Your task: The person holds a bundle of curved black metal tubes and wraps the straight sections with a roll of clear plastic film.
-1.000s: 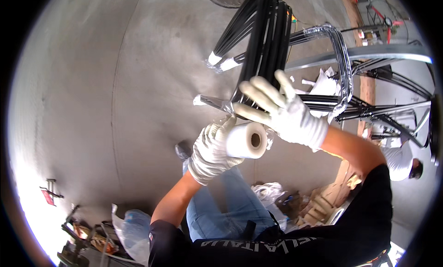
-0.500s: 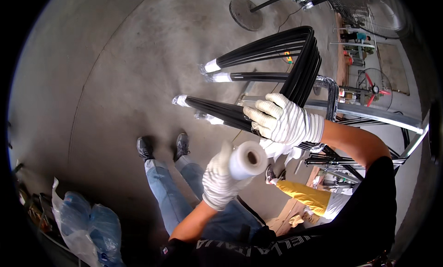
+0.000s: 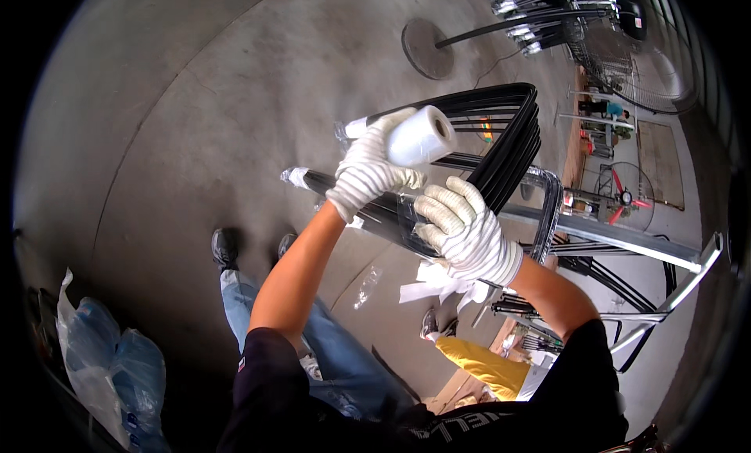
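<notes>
My left hand (image 3: pixel 369 171), in a striped white glove, grips a roll of clear plastic film (image 3: pixel 415 140), its cardboard core facing up and right. Beneath it runs a bundle of bent black tubes (image 3: pixel 508 152), nested together, with plastic-wrapped pale ends (image 3: pixel 294 177) on the left. My right hand (image 3: pixel 468 230), gloved alike, is closed over the bundle's near leg, where some clear film shows by the fingers. White strips (image 3: pixel 438 285) hang just below that hand. What lies under the right palm is hidden.
A grey metal rail (image 3: pixel 610 228) runs right from the bundle. Beyond stand a round stand base (image 3: pixel 429 48) and a fan with red blades (image 3: pixel 623 197). Another person's yellow trousers (image 3: pixel 477 365) show near right. Bagged blue items (image 3: pixel 109 359) sit at lower left; a film scrap (image 3: pixel 366 287) lies below.
My left hand has carried the film roll up and over to the far side of the near leg. My right hand stays on the bundle. The view has shifted slightly.
</notes>
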The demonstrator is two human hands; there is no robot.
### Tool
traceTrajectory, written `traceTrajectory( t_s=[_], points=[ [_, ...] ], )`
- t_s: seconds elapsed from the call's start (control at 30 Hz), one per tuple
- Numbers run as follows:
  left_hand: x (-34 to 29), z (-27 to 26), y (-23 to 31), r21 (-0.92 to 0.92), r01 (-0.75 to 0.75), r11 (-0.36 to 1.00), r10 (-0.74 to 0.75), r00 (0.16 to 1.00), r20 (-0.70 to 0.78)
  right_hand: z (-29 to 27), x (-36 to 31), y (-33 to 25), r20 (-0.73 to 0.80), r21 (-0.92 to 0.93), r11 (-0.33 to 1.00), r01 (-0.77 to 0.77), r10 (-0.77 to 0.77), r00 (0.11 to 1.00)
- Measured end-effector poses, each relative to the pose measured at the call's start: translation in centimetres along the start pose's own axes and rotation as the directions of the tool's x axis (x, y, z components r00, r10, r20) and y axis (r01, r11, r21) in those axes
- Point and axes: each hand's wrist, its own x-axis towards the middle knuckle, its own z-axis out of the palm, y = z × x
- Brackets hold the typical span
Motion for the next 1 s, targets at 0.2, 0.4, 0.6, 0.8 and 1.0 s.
traceTrajectory(
  t_s=[0.2, 0.4, 0.6, 0.8, 1.0],
  points=[
    [3.9, -1.0, 0.0, 0.100, 0.015, 0.995, -0.036, 0.976, 0.217, -1.5, -1.6, 1.2, -0.087, 0.576, 0.802, -0.157, 0.251, 0.964],
    [7.1, 0.3, -0.3, 0.149, 0.106, 0.983, -0.134, 0.972, 0.193, 7.8, -4.2, -1.4, 0.013, 0.837, -0.171, 0.520, 0.956, 0.293],
    [8.6, -0.6, 0.5, 0.331, 0.090, 0.939, -0.172, 0.959, 0.227, 9.2, 0.1, 2.1, 0.138, 0.273, -0.283, 0.919, 0.957, 0.254],
    [9.0, -1.9, 1.1, 0.331, 0.108, 0.938, -0.179, 0.964, 0.194, 13.4, -2.1, 4.4, 0.087, 0.594, -0.498, 0.631, 0.820, 0.565],
    [8.6, -2.4, 1.7, 0.427, -0.065, 0.902, -0.066, 0.956, 0.285, 13.1, 3.8, 7.1, 0.013, 0.737, -0.460, 0.495, 0.742, 0.671]
  ],
)
